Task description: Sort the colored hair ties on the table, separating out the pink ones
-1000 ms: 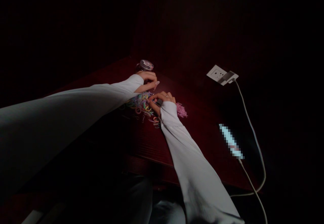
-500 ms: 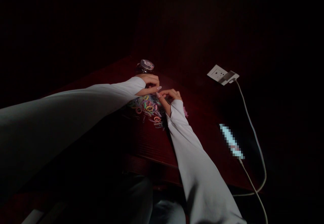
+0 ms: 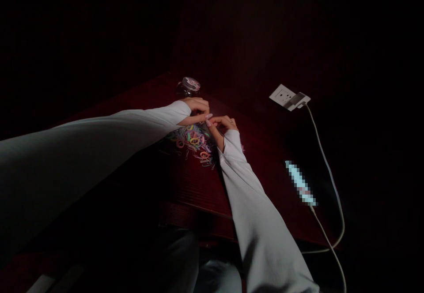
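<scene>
My left hand point(image 3: 197, 109) and my right hand point(image 3: 221, 125) meet over the table, thumbs and fingertips almost touching. Fingers on both hands are bent in a pinch; whatever is between them is too small and dark to make out. Just below the hands lies a loose pile of small colourful hair ties point(image 3: 194, 140), in yellow, pink, orange, green and purple, partly covered by my left wrist. Behind my left hand stands a small jar point(image 3: 191, 84) with a patterned lid.
A dark red wooden table point(image 3: 198, 187) lies under the hands. To the right, a white wall socket point(image 3: 281, 95) holds a charger point(image 3: 302, 99), whose pale cable point(image 3: 323, 152) loops down. A lit, blurred-out phone point(image 3: 300, 180) lies at the right with a cable attached. The surroundings are very dark.
The whole view has shifted very slightly. Both hands stay pinched together in nearly the same place, with only a tiny movement of the fingertips.
</scene>
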Demonstrator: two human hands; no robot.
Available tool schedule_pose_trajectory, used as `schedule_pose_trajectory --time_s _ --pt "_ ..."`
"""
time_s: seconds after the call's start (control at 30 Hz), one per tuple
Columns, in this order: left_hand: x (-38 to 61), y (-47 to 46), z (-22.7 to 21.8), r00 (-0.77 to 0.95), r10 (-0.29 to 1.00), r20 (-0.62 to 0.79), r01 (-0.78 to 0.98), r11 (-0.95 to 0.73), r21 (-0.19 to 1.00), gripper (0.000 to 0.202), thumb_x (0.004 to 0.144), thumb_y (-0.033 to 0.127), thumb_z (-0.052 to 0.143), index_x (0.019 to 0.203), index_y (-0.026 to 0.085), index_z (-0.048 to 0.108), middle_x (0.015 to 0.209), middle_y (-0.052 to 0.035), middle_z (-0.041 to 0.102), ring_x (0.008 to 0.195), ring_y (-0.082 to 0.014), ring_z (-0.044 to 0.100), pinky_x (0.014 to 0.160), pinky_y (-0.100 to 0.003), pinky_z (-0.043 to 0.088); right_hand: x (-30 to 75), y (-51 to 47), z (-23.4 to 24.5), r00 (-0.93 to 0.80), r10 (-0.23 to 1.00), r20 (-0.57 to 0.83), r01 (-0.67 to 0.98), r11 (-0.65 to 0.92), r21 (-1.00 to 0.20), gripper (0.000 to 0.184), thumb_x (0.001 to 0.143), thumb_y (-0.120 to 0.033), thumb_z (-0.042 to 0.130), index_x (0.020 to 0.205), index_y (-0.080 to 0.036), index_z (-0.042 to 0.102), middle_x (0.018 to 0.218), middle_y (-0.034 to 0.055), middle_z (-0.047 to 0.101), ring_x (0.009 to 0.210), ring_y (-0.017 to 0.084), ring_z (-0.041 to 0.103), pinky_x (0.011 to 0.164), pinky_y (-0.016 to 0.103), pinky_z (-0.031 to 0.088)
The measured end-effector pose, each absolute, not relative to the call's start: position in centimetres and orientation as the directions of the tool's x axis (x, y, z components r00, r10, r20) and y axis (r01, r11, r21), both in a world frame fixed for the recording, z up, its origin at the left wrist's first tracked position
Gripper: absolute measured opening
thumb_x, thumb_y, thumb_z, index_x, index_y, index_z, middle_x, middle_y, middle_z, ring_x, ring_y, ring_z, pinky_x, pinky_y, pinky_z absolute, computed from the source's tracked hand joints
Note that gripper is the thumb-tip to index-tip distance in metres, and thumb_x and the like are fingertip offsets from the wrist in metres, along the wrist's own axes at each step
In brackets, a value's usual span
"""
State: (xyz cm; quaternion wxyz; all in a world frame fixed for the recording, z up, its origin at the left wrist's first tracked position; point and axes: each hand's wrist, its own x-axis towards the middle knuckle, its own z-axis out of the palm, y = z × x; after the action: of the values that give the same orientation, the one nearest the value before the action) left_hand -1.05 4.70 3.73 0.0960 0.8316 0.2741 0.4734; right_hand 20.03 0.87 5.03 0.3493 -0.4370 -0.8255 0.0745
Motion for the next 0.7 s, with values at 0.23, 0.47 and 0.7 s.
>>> schedule_pose_trajectory --time_s 0.23,0.47,0.7 --pt "-1.28 4.54 3.84 0.369 0.542 0.755 0.348 -0.834 0.428 0.048 0.104 0.054 0.057 0.069 0.021 0.066 0.079 -0.0047 0.069 0.078 -0.0189 0.063 0.079 -0.033 0.051 19.91 1.54 4.13 -0.287 0.789 0.544 0.676 0.569 -0.469 0.051 0.115 -0.056 0.037 0.114 -0.031 0.081 0.103 0.0047 0.077 0.102 0.024 0.063 0.100 0.040 0.047" --pt "-1.32 4.64 3.76 0.373 0.558 0.741 0.361 -0.823 0.438 0.048 0.105 0.054 0.056 0.071 0.021 0.067 0.081 -0.0053 0.070 0.078 -0.0186 0.064 0.078 -0.032 0.051 19.73 0.89 4.13 -0.407 0.788 0.462 0.666 0.602 -0.440 0.052 0.114 -0.059 0.042 0.105 -0.029 0.084 0.102 0.0024 0.077 0.101 0.021 0.064 0.100 0.036 0.045" --pt "-1.47 4.83 3.61 0.379 0.555 0.740 0.368 -0.824 0.430 0.043 0.103 0.049 0.058 0.071 0.021 0.066 0.082 -0.0045 0.069 0.076 -0.0175 0.061 0.076 -0.032 0.049 20.12 0.71 4.69 -0.453 0.764 0.459 0.638 0.638 -0.431 0.045 0.113 -0.053 0.050 0.101 -0.028 0.086 0.103 0.0035 0.078 0.102 0.021 0.066 0.102 0.037 0.045"
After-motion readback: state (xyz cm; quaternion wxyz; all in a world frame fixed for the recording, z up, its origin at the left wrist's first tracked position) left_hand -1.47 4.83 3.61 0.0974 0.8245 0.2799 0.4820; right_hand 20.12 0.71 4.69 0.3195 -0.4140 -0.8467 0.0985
